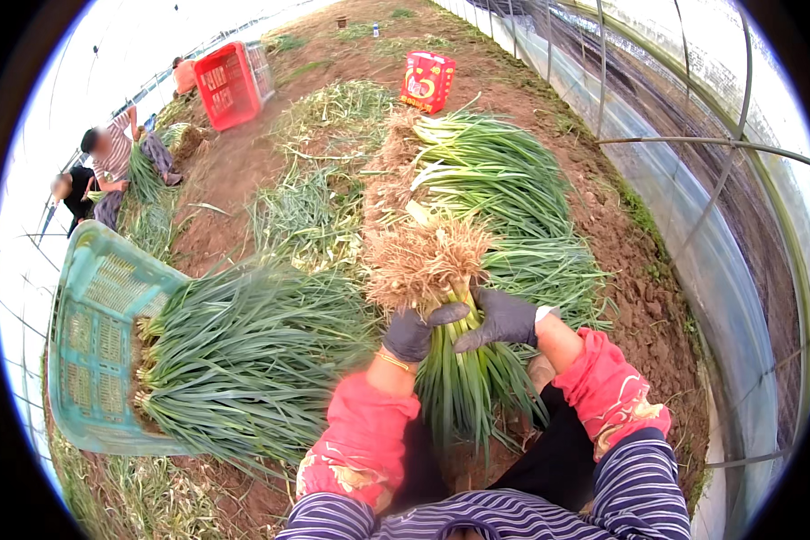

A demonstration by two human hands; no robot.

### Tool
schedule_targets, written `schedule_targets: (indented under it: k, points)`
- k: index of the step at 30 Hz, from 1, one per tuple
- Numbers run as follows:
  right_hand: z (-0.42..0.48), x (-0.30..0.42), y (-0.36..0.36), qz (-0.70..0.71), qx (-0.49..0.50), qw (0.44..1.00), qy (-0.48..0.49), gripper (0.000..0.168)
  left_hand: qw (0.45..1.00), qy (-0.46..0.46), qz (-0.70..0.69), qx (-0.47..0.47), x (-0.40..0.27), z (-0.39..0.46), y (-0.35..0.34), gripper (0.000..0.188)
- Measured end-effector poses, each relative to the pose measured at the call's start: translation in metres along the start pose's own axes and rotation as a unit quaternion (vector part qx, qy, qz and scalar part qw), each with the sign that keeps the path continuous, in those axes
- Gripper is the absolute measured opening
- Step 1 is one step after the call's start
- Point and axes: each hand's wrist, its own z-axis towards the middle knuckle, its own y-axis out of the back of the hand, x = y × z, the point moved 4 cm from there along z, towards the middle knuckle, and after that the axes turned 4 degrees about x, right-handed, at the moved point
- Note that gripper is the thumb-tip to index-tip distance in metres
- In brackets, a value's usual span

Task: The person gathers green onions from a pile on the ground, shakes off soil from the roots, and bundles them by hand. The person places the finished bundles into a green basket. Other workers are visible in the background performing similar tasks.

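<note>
Between my knees I hold a bundle of green onions (460, 364), its tangled brown roots (432, 260) pointing away from me and its leaves hanging towards me. My left hand (418, 332), in a dark glove, grips the pale stems just below the roots on the left. On the right side my right hand (503, 318), gloved alike, wraps the same stems with its thumb across the front. Just beyond lies a long row of green onions (493, 175), roots to the left and leaves to the right.
A teal plastic crate (101, 337) on its side at left holds many green onions (256, 351). A red crate (226, 88) and a red printed bag (428, 81) stand farther off. Two people (111, 158) work at far left, another (184, 74) behind. Plastic sheeting (709, 270) lines the right.
</note>
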Motion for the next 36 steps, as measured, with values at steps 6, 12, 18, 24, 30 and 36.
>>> schedule_targets:
  k: [6, 12, 18, 24, 30, 36]
  points:
    - [0.007, 0.006, 0.01, -0.021, -0.279, 0.941, 0.191, 0.102, 0.677, -0.313, 0.666, -0.026, 0.014, 0.003, 0.001, 0.045]
    - [-0.006, 0.024, 0.01, -0.011, -0.413, 0.882, 0.225, 0.079, 0.792, -0.196, 0.578, 0.023, 0.022, 0.008, -0.018, 0.053]
    - [-0.032, 0.049, 0.007, 0.173, -0.376, 0.876, 0.247, 0.071, 0.933, -0.039, 0.341, 0.108, 0.017, -0.006, -0.02, 0.061]
    - [-0.013, 0.057, -0.004, 0.393, -0.243, 0.843, 0.277, 0.116, 0.943, -0.093, 0.32, -0.008, 0.018, -0.018, -0.014, 0.054]
    - [0.012, 0.005, -0.02, 0.279, -0.136, 0.931, 0.191, 0.143, 0.997, -0.037, -0.067, -0.019, -0.016, -0.015, -0.008, 0.091]
    - [0.003, 0.004, -0.043, 0.354, -0.136, 0.913, 0.151, 0.097, 0.997, -0.064, -0.017, -0.038, -0.017, -0.014, -0.02, 0.081]
